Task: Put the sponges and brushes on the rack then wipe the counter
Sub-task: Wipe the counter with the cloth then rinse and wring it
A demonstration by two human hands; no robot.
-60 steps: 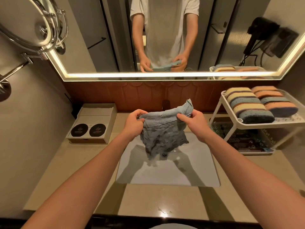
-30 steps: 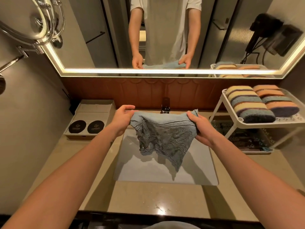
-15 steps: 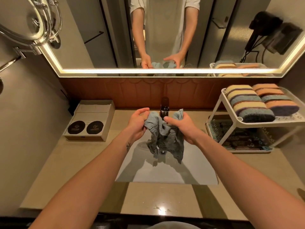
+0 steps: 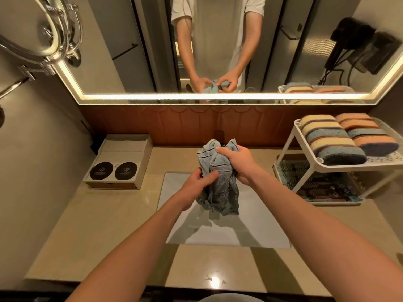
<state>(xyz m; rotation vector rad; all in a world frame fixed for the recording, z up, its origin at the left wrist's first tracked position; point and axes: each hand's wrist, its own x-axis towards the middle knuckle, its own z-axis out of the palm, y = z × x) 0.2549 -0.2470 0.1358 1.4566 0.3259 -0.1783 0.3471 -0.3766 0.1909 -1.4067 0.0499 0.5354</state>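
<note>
Right hand (image 4: 238, 164) grips the bunched cloth's (image 4: 220, 188) top, left hand (image 4: 197, 186) squeezes just below it. Looks soft and floppy, probably damp, so grab it wadded.

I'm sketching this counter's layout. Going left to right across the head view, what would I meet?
The tan box → grey-blue cloth above the sink → white rack, sponges on its top shelf.
</note>
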